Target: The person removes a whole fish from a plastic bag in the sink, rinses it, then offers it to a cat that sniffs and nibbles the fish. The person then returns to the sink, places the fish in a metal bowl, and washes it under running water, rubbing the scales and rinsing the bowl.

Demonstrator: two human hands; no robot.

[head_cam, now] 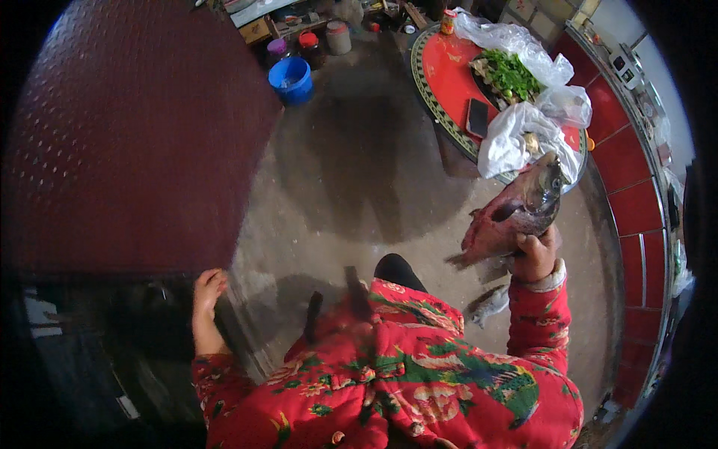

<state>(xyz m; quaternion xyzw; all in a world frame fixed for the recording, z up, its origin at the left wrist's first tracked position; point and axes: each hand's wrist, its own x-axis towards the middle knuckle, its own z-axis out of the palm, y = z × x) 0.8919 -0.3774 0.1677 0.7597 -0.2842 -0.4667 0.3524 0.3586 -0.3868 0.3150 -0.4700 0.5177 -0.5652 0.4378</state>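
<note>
My right hand (535,255) grips a raw fish (513,210) from below, at the right. The fish is cut open, its head pointing up and away and reddish flesh showing. Beyond the fish, a white plastic bag (513,134) lies on the near edge of a round red table (446,73). My left hand (210,286) is at the near edge of a dark red door (140,140), fingers curled toward it; whether it grips the edge I cannot tell.
On the table lie a phone (477,118), leafy greens (513,76), clear plastic bags (521,42) and a jar (448,22). A blue bucket (291,81) stands on the floor ahead. A small grey and white animal (488,305) is beside me, below my right arm. Red tiled cabinets (620,163) line the right.
</note>
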